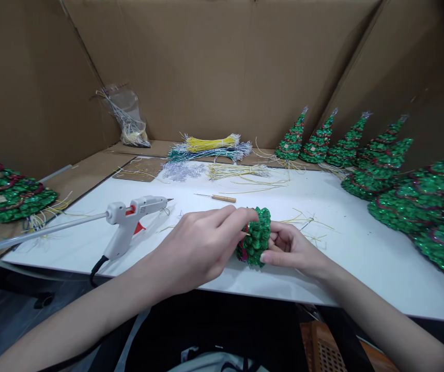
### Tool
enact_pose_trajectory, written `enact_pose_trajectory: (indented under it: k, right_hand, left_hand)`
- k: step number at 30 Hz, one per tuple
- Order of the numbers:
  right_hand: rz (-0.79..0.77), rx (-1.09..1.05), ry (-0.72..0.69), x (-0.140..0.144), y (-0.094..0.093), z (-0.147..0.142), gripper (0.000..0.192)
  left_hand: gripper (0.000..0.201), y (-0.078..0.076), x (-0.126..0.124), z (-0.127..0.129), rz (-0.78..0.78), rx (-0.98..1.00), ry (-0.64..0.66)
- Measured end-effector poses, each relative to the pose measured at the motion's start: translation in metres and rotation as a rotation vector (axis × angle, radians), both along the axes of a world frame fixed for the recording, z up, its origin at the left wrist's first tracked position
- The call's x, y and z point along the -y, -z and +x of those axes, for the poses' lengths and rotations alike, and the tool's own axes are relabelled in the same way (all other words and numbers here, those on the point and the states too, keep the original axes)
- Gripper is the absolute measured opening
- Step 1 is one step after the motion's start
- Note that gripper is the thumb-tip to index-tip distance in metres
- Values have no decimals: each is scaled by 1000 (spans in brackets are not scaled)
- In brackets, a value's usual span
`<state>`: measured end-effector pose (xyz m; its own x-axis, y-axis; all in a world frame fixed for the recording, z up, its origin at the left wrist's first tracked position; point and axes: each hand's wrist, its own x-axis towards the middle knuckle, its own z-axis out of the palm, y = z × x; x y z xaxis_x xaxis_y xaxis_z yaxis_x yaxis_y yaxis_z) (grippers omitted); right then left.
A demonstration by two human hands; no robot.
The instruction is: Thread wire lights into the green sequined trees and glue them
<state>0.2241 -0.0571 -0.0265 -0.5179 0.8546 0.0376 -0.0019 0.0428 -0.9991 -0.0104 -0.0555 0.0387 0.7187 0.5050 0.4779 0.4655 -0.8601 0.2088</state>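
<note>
A small green glittery Christmas tree [260,237] with some red trim is held low over the front of the white board, lying on its side. My right hand [293,249] grips it from the right, thumb at the lower edge and fingers curled behind. From the left, my left hand [206,240] reaches over the tree with its fingers bent and pinched against it. A tiny pale tip shows by those fingertips; what they pinch is mostly hidden. Behind the hands lies a wooden-handled awl [224,198]. Left of them stands a white glue gun [124,222] with a clear glue stick in its back.
Bundled yellow, white and green wires [210,144] lie at the back, beside clear glittery pieces [183,171]. Finished-looking trees [372,168] line the right side; another tree [8,191] lies left. A plastic bag of wires [131,119] leans against the cardboard wall [214,67].
</note>
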Motion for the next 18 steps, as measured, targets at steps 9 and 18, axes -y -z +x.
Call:
enact_pose_trajectory:
  k: [9,18]
  right_hand:
    - [-57,19,-14,-4,0,2,36]
    - [-66,47,-58,-16,-8,4,37]
  left_hand:
    - [24,-10,3,1,-178,72,-97]
    - [28,-12,-3,6,-98,-5,-94]
